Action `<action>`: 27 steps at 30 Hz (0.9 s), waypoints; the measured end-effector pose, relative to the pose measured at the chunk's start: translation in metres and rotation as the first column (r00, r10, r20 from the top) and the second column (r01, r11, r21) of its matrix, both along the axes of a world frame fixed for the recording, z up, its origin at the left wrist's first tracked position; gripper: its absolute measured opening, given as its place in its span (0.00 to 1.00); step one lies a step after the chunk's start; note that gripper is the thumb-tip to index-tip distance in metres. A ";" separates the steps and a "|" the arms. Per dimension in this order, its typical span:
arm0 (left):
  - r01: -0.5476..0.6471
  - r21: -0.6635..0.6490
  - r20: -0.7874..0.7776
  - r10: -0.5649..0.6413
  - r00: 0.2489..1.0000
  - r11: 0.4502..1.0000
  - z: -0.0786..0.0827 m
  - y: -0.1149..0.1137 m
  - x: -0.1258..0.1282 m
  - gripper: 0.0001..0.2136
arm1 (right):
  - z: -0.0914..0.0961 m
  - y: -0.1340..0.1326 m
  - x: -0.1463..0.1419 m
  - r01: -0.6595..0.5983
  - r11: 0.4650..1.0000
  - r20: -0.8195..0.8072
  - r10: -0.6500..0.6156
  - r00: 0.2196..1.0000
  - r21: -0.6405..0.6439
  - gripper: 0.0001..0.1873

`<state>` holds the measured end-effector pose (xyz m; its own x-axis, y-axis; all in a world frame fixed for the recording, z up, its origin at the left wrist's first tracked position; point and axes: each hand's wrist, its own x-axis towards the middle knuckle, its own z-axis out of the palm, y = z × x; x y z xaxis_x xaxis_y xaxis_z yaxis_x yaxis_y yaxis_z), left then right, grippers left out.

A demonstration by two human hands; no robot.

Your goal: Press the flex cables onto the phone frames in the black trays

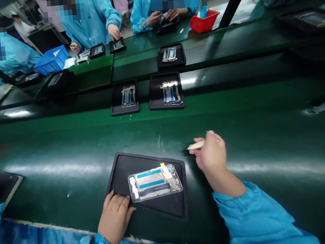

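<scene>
In front of me a black tray (156, 211) lies at an angle on the green bench, with a phone frame (153, 182) on it. The frame has a clear rim, blue strips, a dark ribbon and a yellow tab at its top edge. My left hand (116, 214) rests on the tray's near left corner, fingers stretched out and thumb apart, left of the phone frame. My right hand (211, 153) is to the right of the tray, closed around a pale pen-shaped tool (196, 145) whose thin tip points left. The tool is apart from the frame.
Further back stand more black trays (155, 106) with phone frames. Co-workers in blue sleeves (92, 25) work across the bench, near a blue bin (53, 60) and a red bin (206, 21). At the left edge is another tray (8, 181) beside a neighbour's sleeve.
</scene>
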<state>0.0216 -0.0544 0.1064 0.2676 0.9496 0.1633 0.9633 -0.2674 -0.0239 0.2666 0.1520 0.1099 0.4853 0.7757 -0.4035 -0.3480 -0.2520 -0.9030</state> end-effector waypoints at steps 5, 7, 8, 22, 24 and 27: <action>-0.339 0.046 -0.069 0.341 0.937 0.940 -0.004 0.028 -0.034 0.16 | -0.008 0.009 0.007 0.012 0.999 0.042 -0.010 0.999 -0.039 0.11; -0.604 -0.005 -0.111 0.600 0.792 0.797 0.002 0.049 -0.055 0.20 | -0.010 0.010 0.007 -0.009 0.999 0.050 0.011 0.999 -0.031 0.12; -0.734 -0.029 -0.134 0.725 0.676 0.679 0.006 0.060 -0.066 0.21 | -0.010 0.011 0.007 -0.021 0.999 0.051 0.022 0.998 -0.027 0.13; -0.936 -0.061 0.322 0.894 0.311 0.347 0.019 0.235 -0.101 0.20 | -0.008 0.032 -0.003 -0.123 0.983 0.050 0.131 0.990 -0.134 0.15; -0.791 -0.112 0.312 0.777 0.546 0.601 0.006 0.271 -0.072 0.23 | -0.010 0.034 -0.007 -0.157 0.977 0.089 0.170 0.981 -0.144 0.16; -0.708 -0.127 0.202 0.717 0.667 0.695 -0.008 0.307 -0.030 0.29 | -0.010 0.034 -0.012 -0.222 0.955 0.190 0.260 0.947 -0.199 0.19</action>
<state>-0.0081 0.2528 0.0980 -0.5313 0.8421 0.0922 0.8377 0.5060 0.2055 0.2542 0.1862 0.1003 0.3814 0.8076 -0.4497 -0.0631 -0.4626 -0.8843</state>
